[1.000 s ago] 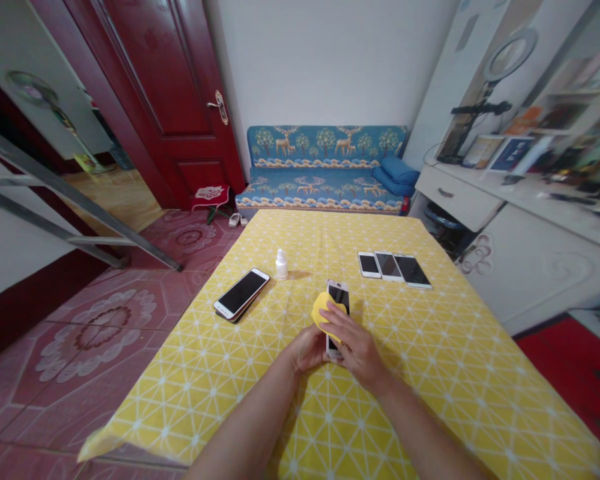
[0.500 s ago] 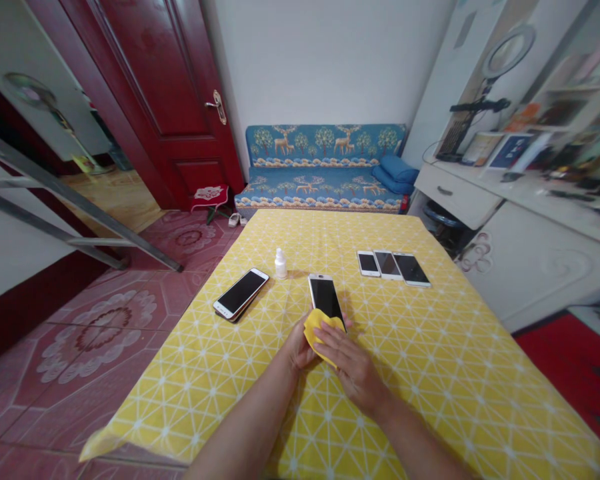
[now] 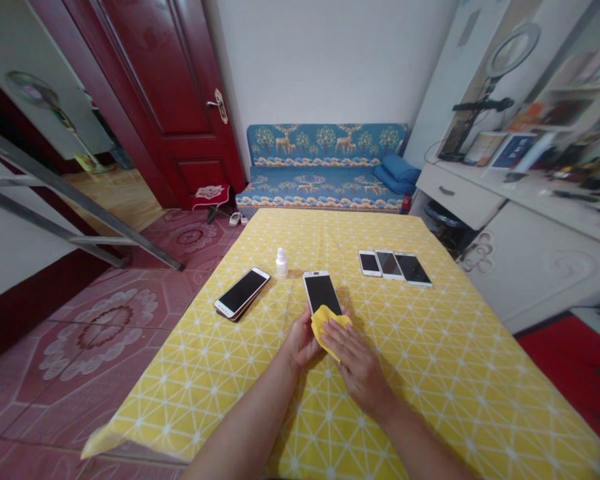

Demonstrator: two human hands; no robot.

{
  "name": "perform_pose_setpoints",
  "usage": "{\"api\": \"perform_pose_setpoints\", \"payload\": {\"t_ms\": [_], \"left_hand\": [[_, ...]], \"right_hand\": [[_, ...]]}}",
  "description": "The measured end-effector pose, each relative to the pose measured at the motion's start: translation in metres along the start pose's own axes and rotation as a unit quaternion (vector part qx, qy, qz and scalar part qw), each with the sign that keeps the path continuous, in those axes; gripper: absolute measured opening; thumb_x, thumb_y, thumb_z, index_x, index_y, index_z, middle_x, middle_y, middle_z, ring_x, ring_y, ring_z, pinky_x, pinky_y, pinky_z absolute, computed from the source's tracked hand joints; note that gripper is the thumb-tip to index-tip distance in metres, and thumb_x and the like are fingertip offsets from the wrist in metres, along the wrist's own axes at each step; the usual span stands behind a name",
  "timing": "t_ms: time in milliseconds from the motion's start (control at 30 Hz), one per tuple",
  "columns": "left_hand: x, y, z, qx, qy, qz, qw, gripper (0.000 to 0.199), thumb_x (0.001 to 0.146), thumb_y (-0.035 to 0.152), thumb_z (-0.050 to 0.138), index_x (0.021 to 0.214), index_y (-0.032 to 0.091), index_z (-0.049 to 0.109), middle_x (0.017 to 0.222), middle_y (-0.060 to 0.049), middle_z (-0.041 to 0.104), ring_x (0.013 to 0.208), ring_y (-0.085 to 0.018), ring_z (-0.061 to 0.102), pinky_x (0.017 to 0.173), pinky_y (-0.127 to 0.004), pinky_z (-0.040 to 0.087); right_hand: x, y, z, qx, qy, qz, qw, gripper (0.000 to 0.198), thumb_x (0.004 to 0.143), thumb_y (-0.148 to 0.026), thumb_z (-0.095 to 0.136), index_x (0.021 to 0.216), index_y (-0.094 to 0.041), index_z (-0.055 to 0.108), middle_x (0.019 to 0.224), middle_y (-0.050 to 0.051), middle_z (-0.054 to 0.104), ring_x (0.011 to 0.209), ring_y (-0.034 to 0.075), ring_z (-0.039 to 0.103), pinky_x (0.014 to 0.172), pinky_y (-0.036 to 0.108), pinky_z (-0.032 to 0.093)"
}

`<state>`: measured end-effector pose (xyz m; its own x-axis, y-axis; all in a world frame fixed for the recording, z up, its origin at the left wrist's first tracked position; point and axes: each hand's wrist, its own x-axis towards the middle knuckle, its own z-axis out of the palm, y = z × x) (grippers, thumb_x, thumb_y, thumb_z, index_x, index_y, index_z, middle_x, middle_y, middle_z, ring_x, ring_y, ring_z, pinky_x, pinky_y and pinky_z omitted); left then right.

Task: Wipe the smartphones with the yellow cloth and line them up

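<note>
The phone [image 3: 322, 291] is in front of me, near the middle of the table [image 3: 430, 373], its top end pointing away. My left hand [image 3: 303, 341] is closed around its lower part; I cannot tell whether the phone touches the table. My right hand [image 3: 357, 360] has its fingers laid over a yellow cloth [image 3: 323, 321], holding it against the lower screen, so cloth and fingers hide that end of the phone from me. Beyond it, slightly left, a small white bottle [image 3: 282, 265] stands upright. Nearer the left edge, a white phone [image 3: 243, 292] lies slanted on top of a darker thing, mostly covered. To the right, well apart from my hands, three phones [image 3: 389, 265] lie side by side. Past the table's far edge is a blue sofa [image 3: 325, 185].
</note>
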<state>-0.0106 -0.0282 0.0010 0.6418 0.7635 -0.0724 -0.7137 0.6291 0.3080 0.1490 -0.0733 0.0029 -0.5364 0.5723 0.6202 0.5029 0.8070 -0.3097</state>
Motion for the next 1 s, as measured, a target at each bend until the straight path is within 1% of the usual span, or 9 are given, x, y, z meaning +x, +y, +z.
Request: {"api": "perform_pose_setpoints", "payload": {"t_ms": [100, 167, 233, 333, 433, 567, 733, 867, 1000], "left_hand": [[0.003, -0.002, -0.009, 0.023, 0.028, -0.004, 0.999, 0.058, 0.092, 0.048, 0.047, 0.119, -0.003, 0.057, 0.107, -0.021, 0.068, 0.095, -0.021, 0.068, 0.082, -0.027, 0.051], [0.005, -0.004, -0.014, 0.039, 0.045, -0.016, 0.998, 0.05, 0.092, 0.042, 0.048, 0.113, -0.001, 0.06, 0.098, -0.019, 0.07, 0.084, -0.019, 0.069, 0.072, -0.025, 0.053], [0.006, -0.006, -0.017, 0.054, 0.052, -0.032, 0.997, 0.045, 0.091, 0.04, 0.05, 0.113, 0.003, 0.061, 0.096, -0.016, 0.071, 0.078, -0.019, 0.069, 0.066, -0.026, 0.053], [0.006, -0.009, -0.015, 0.082, 0.061, -0.036, 0.994, 0.042, 0.089, 0.043, 0.054, 0.112, 0.009, 0.062, 0.091, -0.011, 0.071, 0.072, -0.018, 0.068, 0.061, -0.027, 0.052], [0.006, -0.011, -0.012, 0.115, 0.069, -0.035, 0.99, 0.046, 0.088, 0.05, 0.053, 0.11, 0.011, 0.065, 0.092, -0.012, 0.072, 0.077, -0.02, 0.068, 0.066, -0.029, 0.052], [0.004, -0.011, -0.012, 0.131, 0.053, -0.03, 0.99, 0.052, 0.09, 0.053, 0.049, 0.117, 0.012, 0.064, 0.113, -0.016, 0.068, 0.094, -0.027, 0.067, 0.079, -0.039, 0.052], [0.0, -0.008, -0.013, 0.115, 0.002, -0.047, 0.992, 0.054, 0.091, 0.053, 0.044, 0.126, 0.014, 0.059, 0.128, -0.017, 0.061, 0.101, -0.034, 0.065, 0.077, -0.048, 0.053], [-0.001, -0.006, -0.013, 0.081, -0.007, -0.036, 0.996, 0.053, 0.092, 0.052, 0.045, 0.123, 0.013, 0.061, 0.121, -0.017, 0.065, 0.1, -0.032, 0.066, 0.081, -0.048, 0.053], [0.001, -0.004, -0.015, 0.041, -0.001, -0.018, 0.999, 0.047, 0.092, 0.047, 0.048, 0.122, 0.013, 0.061, 0.113, -0.014, 0.069, 0.095, -0.029, 0.068, 0.078, -0.047, 0.054]], "right_hand": [[0.003, 0.001, 0.0, 0.008, -0.005, 0.009, 1.0, 0.057, 0.091, -0.006, 0.041, 0.145, -0.024, 0.037, 0.144, 0.006, 0.048, 0.138, 0.021, 0.038, 0.112, 0.047, 0.038], [0.006, 0.003, 0.001, 0.013, -0.009, 0.017, 1.0, 0.056, 0.093, -0.009, 0.042, 0.145, -0.025, 0.037, 0.146, 0.006, 0.045, 0.139, 0.021, 0.036, 0.112, 0.047, 0.038], [0.009, 0.007, 0.001, 0.021, -0.01, 0.027, 0.999, 0.056, 0.094, -0.011, 0.042, 0.147, -0.026, 0.034, 0.148, 0.005, 0.042, 0.14, 0.022, 0.034, 0.112, 0.048, 0.039], [0.018, 0.014, 0.0, 0.031, -0.011, 0.043, 0.999, 0.055, 0.095, -0.014, 0.04, 0.148, -0.026, 0.031, 0.151, 0.006, 0.038, 0.142, 0.022, 0.029, 0.112, 0.049, 0.038], [0.03, 0.021, -0.003, 0.035, -0.01, 0.06, 0.998, 0.054, 0.096, -0.017, 0.039, 0.148, -0.025, 0.031, 0.153, 0.005, 0.034, 0.143, 0.022, 0.026, 0.113, 0.049, 0.036], [0.043, 0.029, -0.005, 0.033, 0.015, 0.107, 0.994, 0.05, 0.098, -0.02, 0.035, 0.147, -0.027, 0.034, 0.153, 0.003, 0.033, 0.144, 0.022, 0.025, 0.116, 0.05, 0.03], [0.045, 0.034, -0.004, 0.032, 0.05, 0.153, 0.986, 0.049, 0.098, -0.022, 0.035, 0.147, -0.028, 0.035, 0.154, 0.003, 0.033, 0.144, 0.021, 0.024, 0.117, 0.051, 0.028], [0.035, 0.032, -0.004, 0.025, 0.05, 0.152, 0.987, 0.049, 0.097, -0.02, 0.035, 0.146, -0.027, 0.037, 0.152, 0.005, 0.036, 0.143, 0.022, 0.026, 0.115, 0.051, 0.032], [0.024, 0.021, -0.007, 0.015, 0.035, 0.117, 0.992, 0.049, 0.096, -0.019, 0.038, 0.144, -0.026, 0.04, 0.148, 0.006, 0.042, 0.141, 0.023, 0.032, 0.112, 0.051, 0.037]]}}
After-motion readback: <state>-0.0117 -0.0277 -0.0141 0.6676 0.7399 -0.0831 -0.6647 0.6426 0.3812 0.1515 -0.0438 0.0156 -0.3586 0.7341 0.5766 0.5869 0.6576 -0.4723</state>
